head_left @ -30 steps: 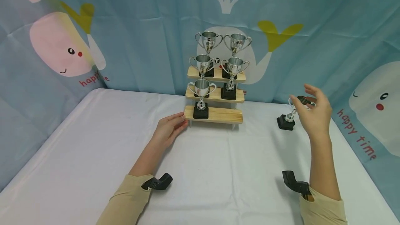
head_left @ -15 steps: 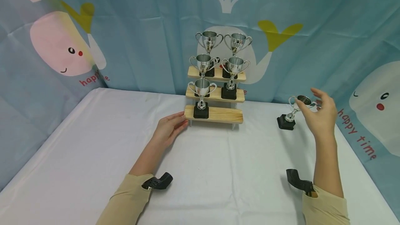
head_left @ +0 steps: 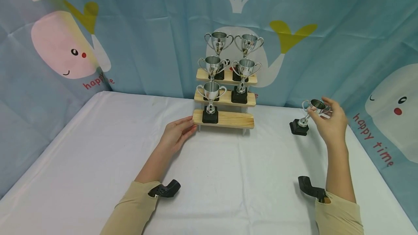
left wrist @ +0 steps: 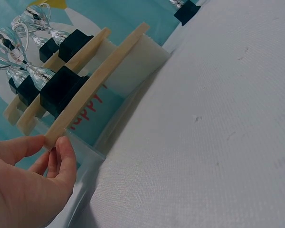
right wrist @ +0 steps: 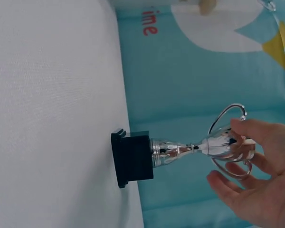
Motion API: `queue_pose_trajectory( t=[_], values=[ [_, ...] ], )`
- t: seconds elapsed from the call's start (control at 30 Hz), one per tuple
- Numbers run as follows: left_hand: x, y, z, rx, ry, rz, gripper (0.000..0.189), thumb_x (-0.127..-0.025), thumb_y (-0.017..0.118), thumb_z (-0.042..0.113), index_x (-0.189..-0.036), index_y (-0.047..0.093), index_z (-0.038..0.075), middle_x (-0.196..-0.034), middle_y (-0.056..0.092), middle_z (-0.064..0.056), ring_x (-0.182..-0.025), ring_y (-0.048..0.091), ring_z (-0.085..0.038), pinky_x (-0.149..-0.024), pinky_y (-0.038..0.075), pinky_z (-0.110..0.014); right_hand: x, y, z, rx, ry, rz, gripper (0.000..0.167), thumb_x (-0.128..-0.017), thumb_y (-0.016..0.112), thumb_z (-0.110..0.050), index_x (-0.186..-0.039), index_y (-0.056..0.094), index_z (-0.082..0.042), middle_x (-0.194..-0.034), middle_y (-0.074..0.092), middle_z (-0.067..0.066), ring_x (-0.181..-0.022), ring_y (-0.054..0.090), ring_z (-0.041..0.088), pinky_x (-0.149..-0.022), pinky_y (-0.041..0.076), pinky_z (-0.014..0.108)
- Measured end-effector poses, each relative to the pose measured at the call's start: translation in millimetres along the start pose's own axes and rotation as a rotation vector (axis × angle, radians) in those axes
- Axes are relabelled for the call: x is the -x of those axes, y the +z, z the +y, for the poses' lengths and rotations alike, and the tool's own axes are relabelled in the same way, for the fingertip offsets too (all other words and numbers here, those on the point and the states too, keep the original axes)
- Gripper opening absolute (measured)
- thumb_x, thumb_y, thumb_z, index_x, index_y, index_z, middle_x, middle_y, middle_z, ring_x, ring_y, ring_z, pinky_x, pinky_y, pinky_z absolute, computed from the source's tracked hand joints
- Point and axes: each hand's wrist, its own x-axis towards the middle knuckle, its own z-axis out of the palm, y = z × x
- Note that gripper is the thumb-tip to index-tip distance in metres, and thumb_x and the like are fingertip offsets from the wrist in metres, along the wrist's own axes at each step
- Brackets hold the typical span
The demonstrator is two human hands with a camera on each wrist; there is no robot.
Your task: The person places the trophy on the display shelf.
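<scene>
My left hand (head_left: 177, 133) pinches the left end of the lowest board of a three-tier wooden display stand (head_left: 235, 119); the left wrist view shows thumb and fingertips at the board's end (left wrist: 57, 135). To the right, my right hand (head_left: 331, 124) has its thumb on the cup of a small silver trophy (head_left: 304, 122), fingers around the far side by a handle. That trophy stands upright on its black base (right wrist: 133, 159) on the table. A single trophy (head_left: 210, 97) occupies the left of the lowest board.
Two trophies, one of them a right-hand trophy (head_left: 242, 82), stand on the middle board, and two on the top board (head_left: 228, 77). A white cloth covers the table (head_left: 209, 177). Behind it hangs a blue printed curtain (head_left: 147, 46).
My right hand first shifted right, away from the trophy's cup, then came back left and lower, its thumb and fingers closing in around it. The left hand has stayed on the stand.
</scene>
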Motion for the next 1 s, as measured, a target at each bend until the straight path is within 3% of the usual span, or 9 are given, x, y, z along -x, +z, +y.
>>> queue_pose_trajectory(
  t=[0.1,0.2,0.27,0.33,0.6,0.8,1.0],
  values=[
    [0.0,0.1,-0.2,-0.001,-0.001,0.001,0.045,-0.109,0.058,0.004,-0.153,0.051,-0.002,-0.148,0.053,-0.02,-0.11,0.065,-0.014,-0.099,0.06,-0.021,-1.1,1.0,3.0,-0.003,0.024,-0.013,0.068,-0.105,0.067,-0.023,-0.164,0.038,-0.012,-0.166,0.036,0.018,-0.144,0.05,0.042,-0.116,0.051,0.05],
    [0.4,0.1,-0.3,-0.003,-0.001,-0.002,0.045,-0.109,0.058,0.004,-0.153,0.051,-0.002,-0.148,0.052,-0.02,-0.11,0.065,-0.013,-0.099,0.06,-0.021,-2.2,1.3,4.9,0.001,0.041,-0.02,0.067,-0.104,0.067,-0.025,-0.164,0.039,-0.014,-0.165,0.037,0.017,-0.141,0.054,0.041,-0.097,0.06,0.026],
    [0.5,-0.1,-0.4,-0.005,0.001,-0.003,0.045,-0.109,0.057,0.004,-0.154,0.05,-0.002,-0.147,0.052,-0.02,-0.109,0.065,-0.013,-0.098,0.06,-0.021,-2.7,1.5,5.3,-0.002,0.047,-0.017,0.067,-0.104,0.068,-0.025,-0.164,0.04,-0.014,-0.163,0.038,0.017,-0.139,0.056,0.039,-0.083,0.052,0.011],
    [0.8,-0.1,-0.4,-0.006,0.002,-0.003,0.045,-0.109,0.057,0.004,-0.153,0.051,-0.002,-0.147,0.053,-0.02,-0.109,0.065,-0.013,-0.098,0.06,-0.021,-2.8,1.6,4.8,-0.009,0.054,-0.01,0.067,-0.104,0.068,-0.026,-0.163,0.041,-0.015,-0.162,0.04,0.016,-0.138,0.056,0.037,-0.074,0.042,0.005],
    [0.4,-0.1,-0.3,-0.011,0.0,-0.004,0.046,-0.109,0.058,0.004,-0.153,0.051,-0.002,-0.148,0.053,-0.02,-0.11,0.065,-0.013,-0.099,0.059,-0.021,-0.3,3.2,-2.4,-0.03,0.06,0.011,0.066,-0.103,0.07,-0.022,-0.162,0.043,-0.016,-0.157,0.044,0.015,-0.14,0.056,0.035,-0.095,0.056,0.021],
    [2.7,0.2,0.9,-0.012,0.004,-0.002,0.046,-0.109,0.057,0.004,-0.154,0.05,-0.002,-0.147,0.053,-0.02,-0.108,0.066,-0.012,-0.098,0.06,-0.02,1.9,4.2,-9.2,-0.031,0.051,0.005,0.066,-0.102,0.071,-0.024,-0.162,0.044,-0.017,-0.154,0.045,0.014,-0.139,0.057,0.034,-0.082,0.049,0.015],
    [3.1,-0.6,-0.4,-0.004,0.032,-0.023,0.046,-0.109,0.056,0.002,-0.154,0.048,-0.005,-0.14,0.056,-0.019,-0.102,0.067,-0.01,-0.097,0.06,-0.019,5.3,5.8,-15.2,-0.057,0.021,-0.014,0.066,-0.101,0.073,-0.023,-0.161,0.045,-0.016,-0.15,0.045,0.013,-0.135,0.059,0.03,-0.08,0.046,0.01]
  ],
)
